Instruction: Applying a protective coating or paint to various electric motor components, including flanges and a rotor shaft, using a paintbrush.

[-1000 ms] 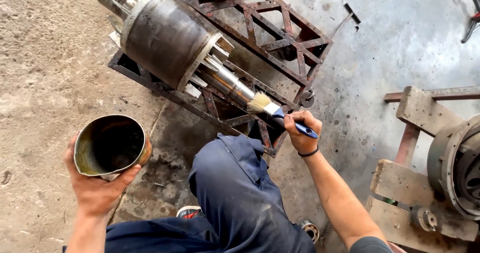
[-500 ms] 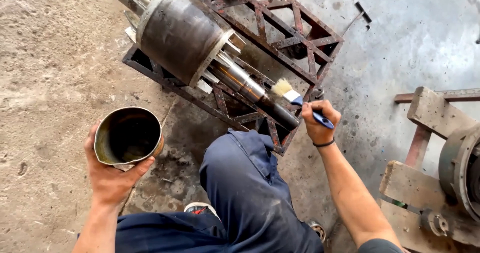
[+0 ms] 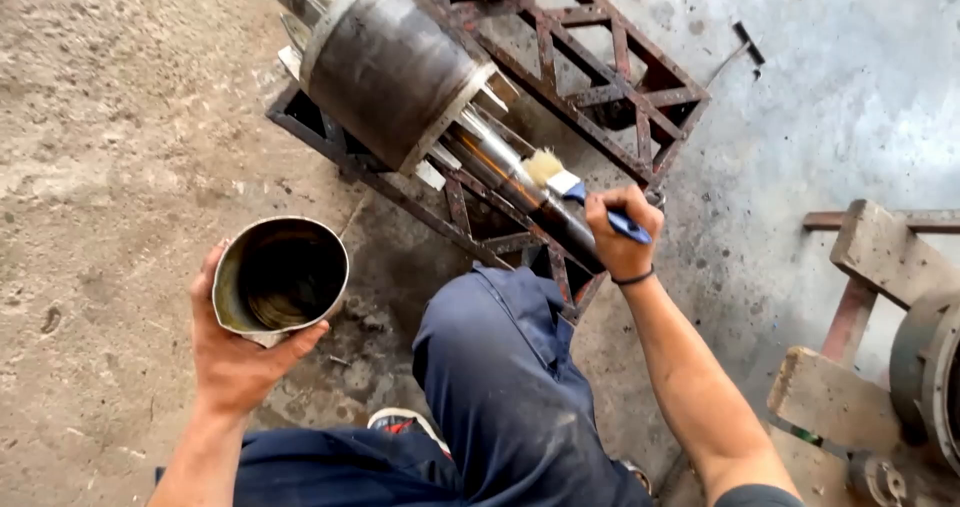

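A blue-handled paintbrush (image 3: pixel 566 183) is gripped by the closed right hand (image 3: pixel 620 237), its bristles touching the steel shaft (image 3: pixel 520 182) of a rotor (image 3: pixel 395 62) laid on a rusty metal frame (image 3: pixel 600 92). A dark metal can (image 3: pixel 280 275) is clasped in the left hand (image 3: pixel 235 352), above the concrete floor (image 3: pixel 110 167).

A round metal can (image 3: pixel 281 275), open at the top and dark and grimy inside, sits cupped from below in the left hand (image 3: pixel 238 359), tilted a little, above the dirt floor. A paintbrush (image 3: pixel 580 195) with a blue handle, a silver ferrule and pale bristles is gripped in the right hand (image 3: pixel 620 239); its bristles rest against the shiny steel shaft (image 3: pixel 505 167) that sticks out of a big dark rotor drum (image 3: pixel 390 67) lying slantwise.
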